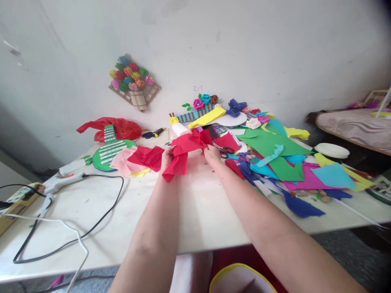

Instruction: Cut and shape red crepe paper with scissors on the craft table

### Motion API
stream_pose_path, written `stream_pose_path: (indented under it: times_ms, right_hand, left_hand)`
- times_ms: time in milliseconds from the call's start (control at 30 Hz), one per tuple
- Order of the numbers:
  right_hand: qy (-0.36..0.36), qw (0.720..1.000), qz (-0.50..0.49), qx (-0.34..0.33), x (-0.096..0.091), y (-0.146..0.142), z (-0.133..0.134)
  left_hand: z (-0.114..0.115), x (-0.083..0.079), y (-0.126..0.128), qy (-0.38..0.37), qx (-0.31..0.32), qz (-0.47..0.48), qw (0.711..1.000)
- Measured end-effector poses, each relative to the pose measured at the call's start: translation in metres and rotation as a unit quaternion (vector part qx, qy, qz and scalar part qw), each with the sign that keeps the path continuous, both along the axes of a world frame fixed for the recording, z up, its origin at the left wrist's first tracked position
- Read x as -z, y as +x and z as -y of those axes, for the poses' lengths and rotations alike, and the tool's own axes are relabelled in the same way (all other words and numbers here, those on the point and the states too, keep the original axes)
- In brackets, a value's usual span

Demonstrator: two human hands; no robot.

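Note:
Both my hands hold one piece of red crepe paper [187, 151] above the middle of the white table [195, 211]. My left hand [167, 158] pinches its left side, where a fold hangs down. My right hand [211, 154] pinches the right end, fingers closed on the paper. More red crepe paper [147, 157] and a pink sheet [124, 162] lie just left of my left hand. Scissors [225, 151] rest right beside my right hand.
A heap of coloured paper sheets [275, 158] covers the table's right half. A glue gun [65, 181] with a black cable [100, 219] lies at the left. A green paper guitar [111, 150], a red plastic bag [120, 127], white paper plates [331, 149] and paper flowers [131, 79] on the wall are about.

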State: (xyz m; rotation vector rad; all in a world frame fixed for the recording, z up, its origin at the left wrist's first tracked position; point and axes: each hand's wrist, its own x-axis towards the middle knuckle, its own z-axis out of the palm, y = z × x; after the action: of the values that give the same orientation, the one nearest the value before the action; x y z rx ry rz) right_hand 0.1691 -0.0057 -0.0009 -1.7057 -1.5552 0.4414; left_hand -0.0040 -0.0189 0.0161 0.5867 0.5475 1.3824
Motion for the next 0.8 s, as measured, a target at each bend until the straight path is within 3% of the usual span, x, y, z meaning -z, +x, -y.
stream_pose_path:
  times_ms: [233, 500, 700, 800]
  right_hand:
    - [0.095, 0.988, 0.069, 0.105, -0.009, 0.001, 0.004]
    - [0.113, 0.993, -0.017, 0.034, -0.005, -0.002, -0.001]
    - [0.203, 0.977, 0.058, 0.024, -0.01, -0.003, 0.001]
    - [0.189, 0.976, 0.103, 0.027, -0.008, 0.0, 0.001]
  left_hand:
    - [-0.009, 0.006, -0.002, 0.035, -0.031, 0.008, 0.999]
    - [-0.007, 0.004, -0.001, 0.041, -0.034, 0.018, 0.998]
    - [0.002, -0.002, -0.003, 0.03, -0.061, 0.033, 0.997]
    - [0.003, -0.003, -0.004, 0.02, -0.063, 0.029, 0.997]
